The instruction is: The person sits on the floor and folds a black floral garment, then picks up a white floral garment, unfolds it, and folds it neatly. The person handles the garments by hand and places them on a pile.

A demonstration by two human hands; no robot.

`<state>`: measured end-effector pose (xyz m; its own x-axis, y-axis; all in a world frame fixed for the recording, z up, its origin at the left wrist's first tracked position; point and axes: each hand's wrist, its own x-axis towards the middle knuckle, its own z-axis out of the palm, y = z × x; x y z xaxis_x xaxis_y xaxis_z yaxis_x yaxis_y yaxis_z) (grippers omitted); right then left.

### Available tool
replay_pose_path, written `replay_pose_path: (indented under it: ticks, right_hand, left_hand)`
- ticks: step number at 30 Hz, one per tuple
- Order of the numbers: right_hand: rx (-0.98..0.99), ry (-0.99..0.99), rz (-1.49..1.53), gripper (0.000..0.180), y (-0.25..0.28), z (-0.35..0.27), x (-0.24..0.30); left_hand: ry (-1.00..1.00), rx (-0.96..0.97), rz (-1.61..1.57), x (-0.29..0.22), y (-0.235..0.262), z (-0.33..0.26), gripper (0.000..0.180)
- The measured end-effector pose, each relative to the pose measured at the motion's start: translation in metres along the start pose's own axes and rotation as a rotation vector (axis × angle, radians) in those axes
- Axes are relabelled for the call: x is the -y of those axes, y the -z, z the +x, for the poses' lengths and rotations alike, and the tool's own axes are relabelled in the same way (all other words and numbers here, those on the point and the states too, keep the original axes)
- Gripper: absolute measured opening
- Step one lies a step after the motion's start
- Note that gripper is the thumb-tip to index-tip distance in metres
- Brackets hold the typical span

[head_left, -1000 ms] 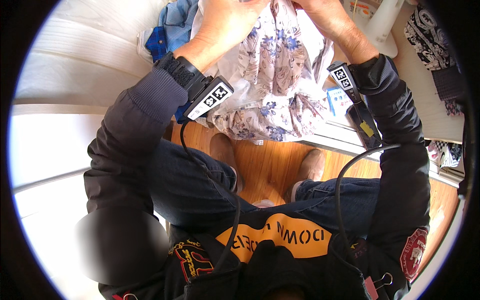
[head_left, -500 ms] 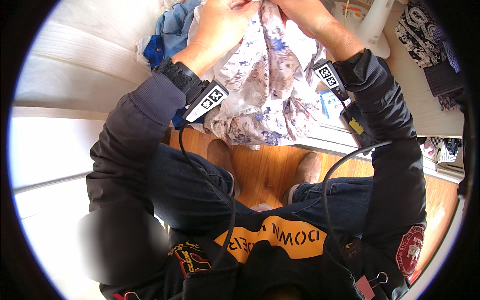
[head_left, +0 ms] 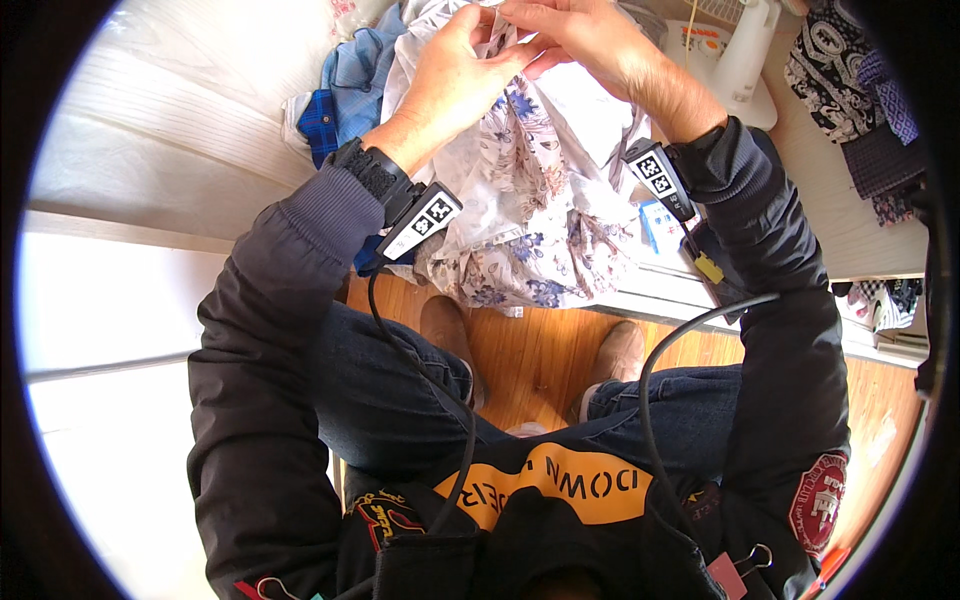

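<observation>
Thin white cloth [head_left: 535, 265] with blue and brown flower prints hangs bunched in front of me, its lower edge draped over the white ledge. It looks like a garment, but folds hide its shape. My left hand [head_left: 455, 85] pinches a gathered upper part of it between thumb and fingers. Close against it, my right hand [head_left: 590, 45] has its fingertips closed on the same gathered spot. The fingers of both hands nearly touch there, and they hide the exact bit of cloth they grip.
Blue clothes [head_left: 362, 70] and a dark blue plaid piece [head_left: 318, 125] lie left of the cloth. To the right stand a white object with a rounded base [head_left: 745, 65] and dark patterned fabrics [head_left: 835, 75]. A blue-and-white card [head_left: 657, 226] lies near my right wrist. Cables run from both wrists.
Both hands have come nearer to me with the cloth, so their fingers now show more fully. The fingertips have drawn together, and the cloth's lower edge hangs slightly nearer.
</observation>
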<state>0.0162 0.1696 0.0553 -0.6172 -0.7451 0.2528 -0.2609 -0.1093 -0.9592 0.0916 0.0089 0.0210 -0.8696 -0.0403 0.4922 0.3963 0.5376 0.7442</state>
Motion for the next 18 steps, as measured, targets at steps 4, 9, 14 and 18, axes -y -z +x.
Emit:
replay_pose_path:
  ticks: [4, 9, 14, 18]
  right_hand:
    - [-0.029, 0.142, -0.065, 0.031, -0.004, -0.009, -0.012]
    - [-0.003, 0.055, -0.081, 0.027, -0.007, -0.02, -0.034]
    - [-0.047, 0.038, -0.258, 0.026, -0.024, -0.038, -0.05]
    - [-0.111, 0.073, -0.398, 0.024, -0.031, -0.045, -0.052]
  left_hand:
    - [0.086, -0.099, -0.157, 0.004, 0.006, 0.002, 0.024]
    - [0.259, -0.267, -0.199, 0.007, 0.014, 0.005, 0.021]
    - [0.282, -0.344, -0.214, 0.01, 0.013, 0.006, 0.027]
    - [0.287, -0.351, -0.209, 0.016, 0.015, 0.007, 0.029]
